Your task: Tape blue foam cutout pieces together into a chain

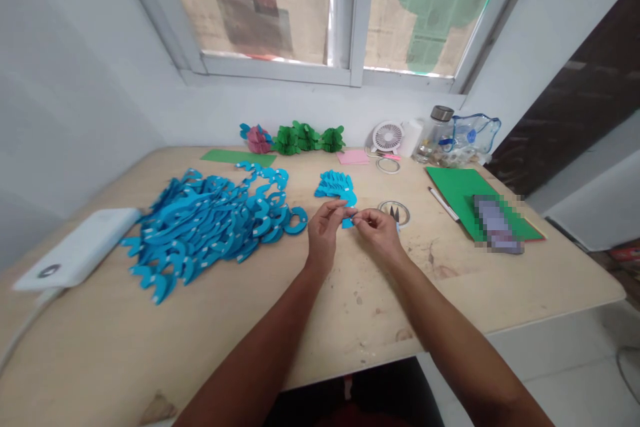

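Observation:
Both hands meet over the middle of the table, fingers pinched on a small blue paper piece [347, 222]. My left hand [324, 230] grips it from the left, and my right hand [376, 227] from the right. Just beyond them lies a bunch of linked blue paper curls [334, 183], which seems to run down to the held piece. To the left spreads a big heap of blue paper curls [200, 227] with small white patches. Close behind my right hand are scissors [395, 213] and a tape roll [409, 215], partly covered by the hand.
At the back stand green paper ornaments [303, 138], a pink and blue one [258, 139], a small white fan [387, 137] and a glass bottle [436, 133]. Green sheets [457, 193], a pen [443, 203] and a blurred phone [497, 223] lie right. A white power bank [83, 247] lies left.

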A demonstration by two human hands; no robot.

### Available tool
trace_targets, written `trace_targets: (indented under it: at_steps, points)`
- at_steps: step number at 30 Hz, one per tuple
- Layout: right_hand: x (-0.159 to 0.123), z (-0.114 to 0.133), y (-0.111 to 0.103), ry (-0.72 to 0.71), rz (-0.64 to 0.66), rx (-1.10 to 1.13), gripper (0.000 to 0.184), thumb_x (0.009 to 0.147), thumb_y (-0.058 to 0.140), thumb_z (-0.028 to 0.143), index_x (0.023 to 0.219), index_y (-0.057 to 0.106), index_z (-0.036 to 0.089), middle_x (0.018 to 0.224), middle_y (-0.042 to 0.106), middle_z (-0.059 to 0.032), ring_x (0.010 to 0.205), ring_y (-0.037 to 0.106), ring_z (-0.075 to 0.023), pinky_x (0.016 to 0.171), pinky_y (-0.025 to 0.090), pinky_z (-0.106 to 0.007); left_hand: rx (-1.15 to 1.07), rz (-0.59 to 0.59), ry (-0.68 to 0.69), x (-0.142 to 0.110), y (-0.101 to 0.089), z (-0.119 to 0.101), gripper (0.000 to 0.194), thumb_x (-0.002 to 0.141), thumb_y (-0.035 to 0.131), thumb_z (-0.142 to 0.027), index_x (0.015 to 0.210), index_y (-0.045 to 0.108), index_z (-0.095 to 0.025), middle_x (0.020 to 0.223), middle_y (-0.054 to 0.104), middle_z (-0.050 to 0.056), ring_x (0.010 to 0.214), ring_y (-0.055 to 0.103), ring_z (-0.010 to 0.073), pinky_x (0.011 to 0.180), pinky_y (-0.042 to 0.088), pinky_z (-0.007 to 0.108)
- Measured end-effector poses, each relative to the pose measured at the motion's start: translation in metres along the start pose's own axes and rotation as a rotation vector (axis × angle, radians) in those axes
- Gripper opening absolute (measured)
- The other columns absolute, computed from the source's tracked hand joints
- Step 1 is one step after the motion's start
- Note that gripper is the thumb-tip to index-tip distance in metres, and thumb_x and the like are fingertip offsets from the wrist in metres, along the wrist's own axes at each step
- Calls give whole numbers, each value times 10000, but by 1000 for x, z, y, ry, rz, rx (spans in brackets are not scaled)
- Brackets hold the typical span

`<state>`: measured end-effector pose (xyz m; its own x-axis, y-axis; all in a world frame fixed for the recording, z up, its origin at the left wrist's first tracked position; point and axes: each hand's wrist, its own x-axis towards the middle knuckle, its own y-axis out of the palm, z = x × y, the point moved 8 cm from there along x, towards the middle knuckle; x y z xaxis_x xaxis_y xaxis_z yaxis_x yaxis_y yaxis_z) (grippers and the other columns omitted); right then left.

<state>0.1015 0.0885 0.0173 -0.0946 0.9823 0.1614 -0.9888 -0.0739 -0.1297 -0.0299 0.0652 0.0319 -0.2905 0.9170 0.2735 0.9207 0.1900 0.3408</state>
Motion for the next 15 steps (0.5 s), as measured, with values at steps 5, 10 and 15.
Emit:
trace_targets:
  at_steps: [5,10,15]
  points:
    - [2,-1,-10,15,-67,39,195,650,608,354,674,625,161,569,552,16,503,452,-101,483,338,-223,31,-71,17,3,-6,2,174,683,645,-253,834,636,-167,841,689,52,755,648,166,739,509,311]
    - [3,0,-16,3,-111,4,213,654,605,375,676,631,165,603,585,2,552,488,-118,501,363,-224,175,-72,-165,2,-8,18,136,644,642,-237,751,646,-154,681,659,14,599,606,129,532,474,229]
    - [3,0,-15,-5,-100,-10,202,662,600,369,674,630,170,611,594,0,554,497,-120,502,375,-226,166,-33,-248,-2,-4,22,63,639,618,-202,613,631,-146,502,594,-13,506,571,116,491,436,209]
